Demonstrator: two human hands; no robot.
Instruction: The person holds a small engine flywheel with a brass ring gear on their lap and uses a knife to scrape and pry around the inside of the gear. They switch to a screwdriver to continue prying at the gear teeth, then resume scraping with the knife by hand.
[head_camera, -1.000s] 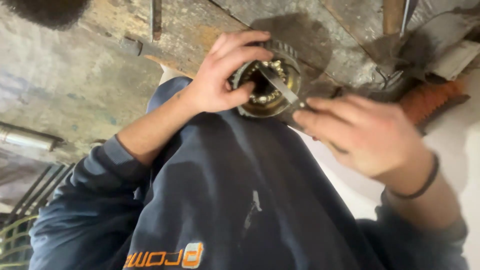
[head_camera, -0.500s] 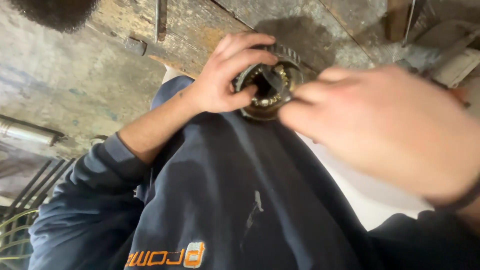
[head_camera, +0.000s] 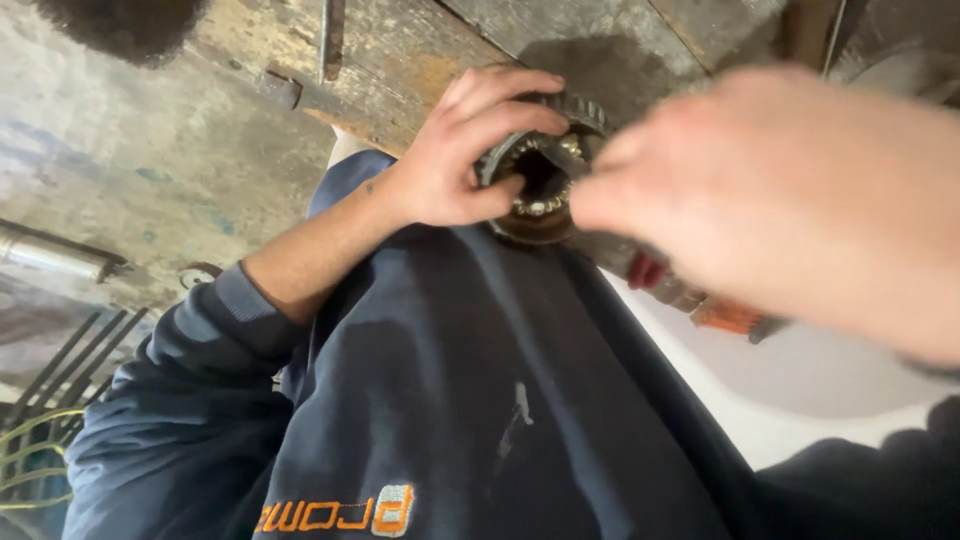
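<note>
My left hand (head_camera: 455, 160) grips a round, greasy metal bearing (head_camera: 540, 208) with a toothed rim and brass-coloured rollers inside. It holds the part against my dark blue clothing (head_camera: 450, 380). My right hand (head_camera: 790, 200) is large and blurred, close to the camera, just right of the bearing. Its fingers are pinched on a thin dark tool whose tip meets the bearing's opening; the blur hides most of the tool.
A worn, rusty wooden plank (head_camera: 400, 60) runs behind the hands. Below the right hand lie a red part (head_camera: 648, 270) and an orange object (head_camera: 730, 316) on a white surface (head_camera: 820, 390). A metal pipe (head_camera: 50, 258) and dark bars lie at the left.
My right hand has come up and toward the camera, growing larger and blurred, while staying at the bearing. The left hand and the bearing have barely moved.
</note>
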